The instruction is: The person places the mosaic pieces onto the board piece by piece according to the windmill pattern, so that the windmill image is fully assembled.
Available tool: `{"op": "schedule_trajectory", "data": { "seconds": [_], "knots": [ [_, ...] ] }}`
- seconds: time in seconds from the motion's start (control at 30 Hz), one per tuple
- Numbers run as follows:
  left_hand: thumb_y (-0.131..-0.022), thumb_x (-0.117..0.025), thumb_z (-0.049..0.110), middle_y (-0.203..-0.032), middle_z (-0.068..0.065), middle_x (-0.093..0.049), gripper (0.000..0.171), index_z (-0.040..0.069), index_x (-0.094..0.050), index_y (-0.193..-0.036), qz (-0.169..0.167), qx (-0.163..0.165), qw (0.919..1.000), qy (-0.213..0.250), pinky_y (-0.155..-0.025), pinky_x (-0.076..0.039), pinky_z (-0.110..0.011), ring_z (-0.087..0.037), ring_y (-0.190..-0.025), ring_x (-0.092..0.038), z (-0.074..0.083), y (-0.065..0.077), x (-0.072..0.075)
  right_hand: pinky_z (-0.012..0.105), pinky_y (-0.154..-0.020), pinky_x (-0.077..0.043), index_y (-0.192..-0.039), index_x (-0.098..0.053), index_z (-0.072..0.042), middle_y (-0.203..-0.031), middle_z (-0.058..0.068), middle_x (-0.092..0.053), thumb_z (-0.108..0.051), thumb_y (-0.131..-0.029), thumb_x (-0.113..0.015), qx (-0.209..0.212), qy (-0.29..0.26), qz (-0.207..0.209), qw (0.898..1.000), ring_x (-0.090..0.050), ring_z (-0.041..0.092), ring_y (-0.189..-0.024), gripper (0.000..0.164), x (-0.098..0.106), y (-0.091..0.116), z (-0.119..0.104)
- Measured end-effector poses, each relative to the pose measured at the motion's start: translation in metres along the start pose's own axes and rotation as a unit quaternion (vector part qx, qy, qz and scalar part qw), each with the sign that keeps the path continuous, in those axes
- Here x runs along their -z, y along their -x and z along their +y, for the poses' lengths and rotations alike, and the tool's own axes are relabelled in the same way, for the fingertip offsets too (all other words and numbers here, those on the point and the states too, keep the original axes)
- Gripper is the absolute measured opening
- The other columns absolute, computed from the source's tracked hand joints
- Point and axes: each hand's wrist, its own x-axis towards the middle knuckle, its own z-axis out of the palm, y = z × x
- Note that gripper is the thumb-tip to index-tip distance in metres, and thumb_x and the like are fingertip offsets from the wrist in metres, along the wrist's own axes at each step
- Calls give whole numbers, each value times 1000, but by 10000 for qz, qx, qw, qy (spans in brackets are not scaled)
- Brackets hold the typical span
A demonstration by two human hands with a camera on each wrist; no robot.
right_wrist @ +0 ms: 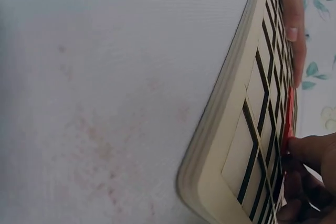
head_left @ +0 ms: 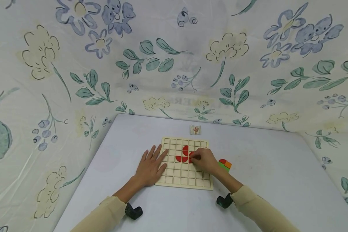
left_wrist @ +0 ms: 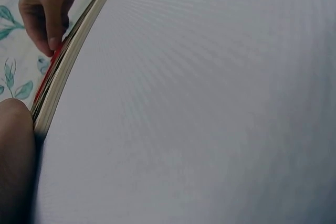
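Note:
A pale wooden board with a square grid (head_left: 177, 181) lies on the white table. Near its middle, several red quarter-circle pieces (head_left: 181, 159) sit in the cells, partly covered by my right hand (head_left: 205, 160). That hand's thumb and curled fingers pinch a red piece (right_wrist: 288, 114) at the board's surface; the fingers hide much of it. My left hand (head_left: 151, 168) lies with fingers spread along the board's left side, fingertips over the outer cells. In the left wrist view, the right hand (left_wrist: 46, 11) reaches down to red at the board's far side.
Right of the board, partly behind my right forearm, are red, orange and green pieces (head_left: 225, 165). A small card with a red pattern on a grid (head_left: 195, 130) lies beyond the board. Black devices (head_left: 134, 211) hang at both wrists. Flower-printed cloth (head_left: 174, 64) surrounds the table.

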Motion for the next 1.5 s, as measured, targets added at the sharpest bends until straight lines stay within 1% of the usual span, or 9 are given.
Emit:
{"op": "schedule_trajectory", "data": {
  "seconds": [0.1, 0.23, 0.43, 0.5, 0.6, 0.83, 1.07, 1.37, 1.5],
  "knots": [
    [-103, -38, 42, -160, -15, -22, 58, 18, -32, -155, -18, 1, 10000, -49, -114, -12, -57, -36, -147, -14, 0, -1, 0, 26, -66, -51, -87, -78, -7, -84, -3, -68, -3, -83, -77, 131, 101, 69, 9998, -60, 9, -75, 6, 0, 2, -2],
    [-103, -38, 42, -160, -15, -21, 58, 17, -33, -155, -45, -2, 10000, -85, -114, -12, -57, -36, -147, -14, -1, -1, 0, 26, -67, -51, -86, -78, -9, -83, -5, -68, -5, -83, -78, 135, 251, 50, 9996, -60, 8, -74, 5, 1, 4, -4],
    [-104, -36, 43, -161, -15, -20, 58, 18, -31, -156, -93, 19, 9999, -69, -114, -12, -57, -36, -147, -13, 0, 0, 1, 30, -71, -43, -85, -80, -12, -80, -7, -66, -9, -83, -78, 714, 970, 24, 9927, -52, 12, -77, 5, 1, 5, -5],
    [-104, -36, 43, -161, -14, -20, 58, 18, -31, -156, -107, 25, 9999, -82, -114, -12, -56, -36, -147, -13, 0, 0, 0, 32, -70, -41, -84, -80, -12, -80, -5, -66, -8, -81, -79, 941, 953, 87, 9910, -52, 15, -78, 5, 1, 6, -6],
    [-104, -36, 43, -161, -14, -18, 58, 18, -30, -156, -140, 29, 9999, -68, -114, -10, -56, -35, -148, -11, 0, -1, -1, 33, -71, -40, -85, -80, -10, -81, -3, -67, -5, -80, -80, 1065, 759, 180, 9913, -55, 17, -78, 7, 3, 8, -6],
    [-104, -37, 43, -161, -14, -18, 58, 18, -31, -156, -141, 42, 9999, -64, -114, -11, -56, -35, -148, -12, 0, -1, 0, 33, -72, -43, -86, -79, -9, -81, -4, -68, -4, -81, -79, 776, 637, 345, 9943, -52, 15, -81, 7, 8, 14, 0],
    [-103, -37, 43, -161, -14, -19, 58, 18, -32, -156, -104, 16, 9999, -61, -114, -11, -56, -36, -147, -12, -1, 0, -2, 32, -67, -42, -82, -77, -9, -80, -3, -68, -1, -78, -80, 684, 747, 554, 9933, -52, 17, -74, 9, 16, 23, 10],
    [-104, -36, 43, -161, -14, -19, 58, 18, -31, -156, -138, 23, 9999, -99, -114, -11, -56, -35, -148, -12, 0, -1, -2, 34, -71, -47, -87, -77, -8, -78, -6, -65, -2, -81, -78, 181, 835, 573, 9947, -52, 15, -77, 9, 32, 39, 19],
    [-104, -36, 43, -161, -14, -18, 59, 18, -30, -156, -147, 40, 9998, -106, -114, -10, -56, -35, -148, -12, 0, -1, -2, 32, -67, -44, -89, -77, -8, -78, -7, -64, -4, -82, -78, 18, 943, 609, 9937, -49, 13, -74, 9, 37, 45, 25]
  ]
}}
